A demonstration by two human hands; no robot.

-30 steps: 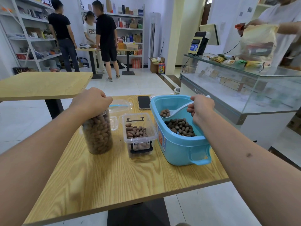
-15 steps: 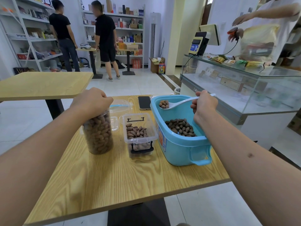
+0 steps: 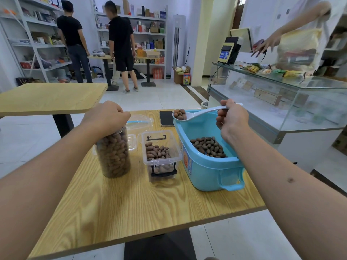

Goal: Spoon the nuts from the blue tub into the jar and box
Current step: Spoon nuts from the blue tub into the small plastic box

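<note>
Above the blue tub [image 3: 206, 171], spoon [image 3: 199, 113] lies roughly level, bowl pointing left.

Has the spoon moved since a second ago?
Yes. The spoon rose from inside the blue tub to above its far rim, bowl nearer the phone.

Jar [image 3: 114, 154] mouth hidden under left hand [image 3: 105, 115]; lid on or off, cannot tell. Spoon [image 3: 199, 113] handle middle hidden inside right hand [image 3: 232, 119] fingers [image 3: 219, 117]. Box [image 3: 161, 152] front nuts blurred behind black latch. Blue tub [image 3: 210, 171] label partly seen, unreadable. Both forearms cut by frame edges.
</note>
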